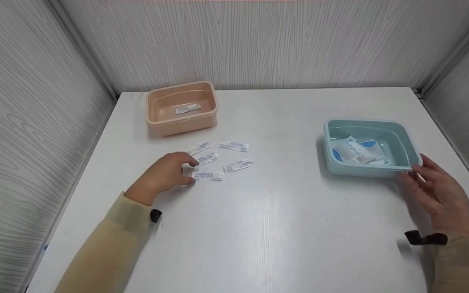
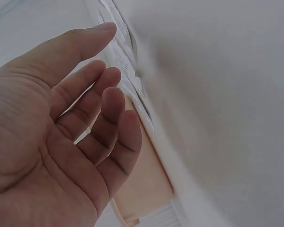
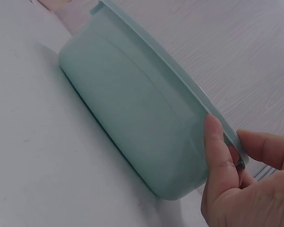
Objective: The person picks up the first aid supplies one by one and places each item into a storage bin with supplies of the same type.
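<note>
My left hand (image 1: pixel 164 176) hovers over several slim white paper packets with blue print, thumb and fingers parted around nothing. Closest to its fingertips are one packet (image 1: pixel 208 176) by the thumb and another (image 1: pixel 208 158) by the index finger. In the left wrist view the fingers (image 2: pixel 114 101) bend loosely and the palm is bare. At the right, my right hand (image 1: pixel 442 191) pinches the near right corner of a teal plastic tub (image 1: pixel 364 171), thumb on the rim and fingers beneath it. Inside the tub lie white and blue packets (image 1: pixel 354 150), one printed "surgical".
A peach plastic tub (image 1: pixel 187 124) stands at the back left of the white table (image 1: pixel 267 236), with one slim packet (image 1: pixel 188 108) inside. More slim packets (image 1: pixel 238 165) lie in front of it. Wood-grain panels (image 1: pixel 259 44) enclose the back and sides.
</note>
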Motion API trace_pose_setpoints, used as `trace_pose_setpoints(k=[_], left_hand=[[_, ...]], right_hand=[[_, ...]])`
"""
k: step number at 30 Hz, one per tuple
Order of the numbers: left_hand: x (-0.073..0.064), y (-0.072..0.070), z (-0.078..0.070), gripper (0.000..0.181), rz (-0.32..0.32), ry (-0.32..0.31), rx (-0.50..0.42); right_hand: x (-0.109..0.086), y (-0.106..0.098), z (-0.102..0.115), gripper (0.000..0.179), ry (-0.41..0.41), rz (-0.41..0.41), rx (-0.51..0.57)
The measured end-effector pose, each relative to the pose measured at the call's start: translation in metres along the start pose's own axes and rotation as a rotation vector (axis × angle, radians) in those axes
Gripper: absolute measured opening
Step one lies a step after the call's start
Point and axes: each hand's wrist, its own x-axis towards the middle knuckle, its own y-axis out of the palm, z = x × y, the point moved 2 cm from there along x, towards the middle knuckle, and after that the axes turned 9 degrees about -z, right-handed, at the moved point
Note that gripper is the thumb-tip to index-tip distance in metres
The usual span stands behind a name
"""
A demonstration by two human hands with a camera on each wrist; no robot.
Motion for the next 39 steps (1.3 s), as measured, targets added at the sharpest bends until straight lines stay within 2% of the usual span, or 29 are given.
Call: trace_pose_setpoints(k=[5, 14, 19, 22, 27, 33, 39], left_hand=[[0.003, 0.002, -0.002, 0.046, 0.011, 0.000, 0.034], [-0.004, -0.001, 0.002, 0.034, 0.019, 0.001, -0.028], [0.000, 0.000, -0.001, 0.033, 0.032, 0.008, -0.043], [0.002, 0.001, -0.004, 0.034, 0.032, 0.035, -0.070], [0.004, -0.002, -0.011, 0.037, -0.006, 0.087, -0.091], [-0.001, -0.010, -0.013, 0.037, -0.062, 0.091, -0.157], [-0.002, -0.022, -0.015, 0.037, -0.145, 0.081, -0.210]], right_hand=[[-0.002, 0.004, 0.004, 0.044, 0.009, 0.017, -0.030], [0.000, 0.009, 0.002, 0.042, 0.016, 0.060, -0.015], [0.000, 0.006, 0.005, 0.045, 0.020, 0.032, 0.006], [-0.002, 0.000, 0.007, 0.044, 0.033, 0.010, 0.022], [-0.004, -0.007, 0.011, 0.042, 0.039, 0.003, 0.006], [-0.005, -0.010, 0.011, 0.044, 0.046, 0.034, 0.037], [-0.005, -0.011, 0.011, 0.043, 0.040, 0.019, 0.030]])
